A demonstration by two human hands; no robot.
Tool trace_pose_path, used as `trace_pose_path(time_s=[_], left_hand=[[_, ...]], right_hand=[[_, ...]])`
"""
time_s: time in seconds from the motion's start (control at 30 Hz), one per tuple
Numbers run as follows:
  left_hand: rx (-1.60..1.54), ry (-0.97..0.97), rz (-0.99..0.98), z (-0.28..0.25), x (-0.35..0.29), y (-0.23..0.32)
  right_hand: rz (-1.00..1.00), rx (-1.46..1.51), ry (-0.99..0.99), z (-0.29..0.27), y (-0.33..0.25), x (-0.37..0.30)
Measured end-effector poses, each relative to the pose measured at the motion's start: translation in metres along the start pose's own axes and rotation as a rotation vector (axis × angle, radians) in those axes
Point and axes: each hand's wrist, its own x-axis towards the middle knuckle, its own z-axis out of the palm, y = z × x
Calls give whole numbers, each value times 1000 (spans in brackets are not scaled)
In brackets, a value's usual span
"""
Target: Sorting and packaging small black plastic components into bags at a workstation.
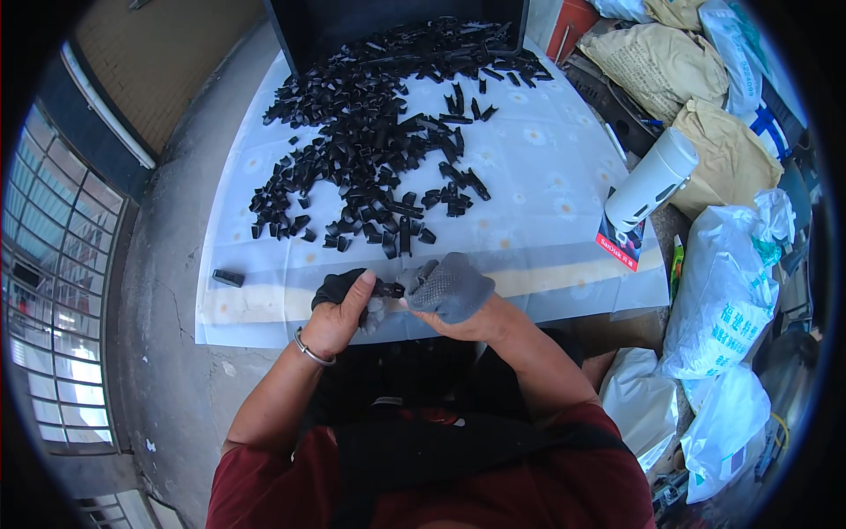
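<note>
At the near edge of the table, my two gloved hands meet around a small black plastic part (388, 289). My left hand (342, 304), in a dark glove with the thumb bare and a metal bangle at the wrist, is closed on one end. My right hand (451, 286), in a grey dotted glove, pinches the other end, and its fingers hide much of it. Just beyond lies a wide heap of similar black plastic parts (370, 141), some short and some long. One separate black piece (228, 278) rests at the table's left edge.
A flower-printed white cloth (551, 167) covers the table. At its far edge, a black bin (397, 22) lies tipped toward the heap. A white tumbler (652, 181) stands by a red-black package (619, 245) on the right. Beyond are tan sacks (661, 66) and white bags (723, 291).
</note>
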Motion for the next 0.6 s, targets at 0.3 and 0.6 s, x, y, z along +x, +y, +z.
trace_pose_path(time_s=[0.3, 0.6], left_hand=[[572, 23, 286, 12, 1, 20], [1000, -211, 196, -18, 0, 15]], right_hand=[[-104, -230, -12, 26, -3, -3], [288, -218, -205, 1, -8, 17]])
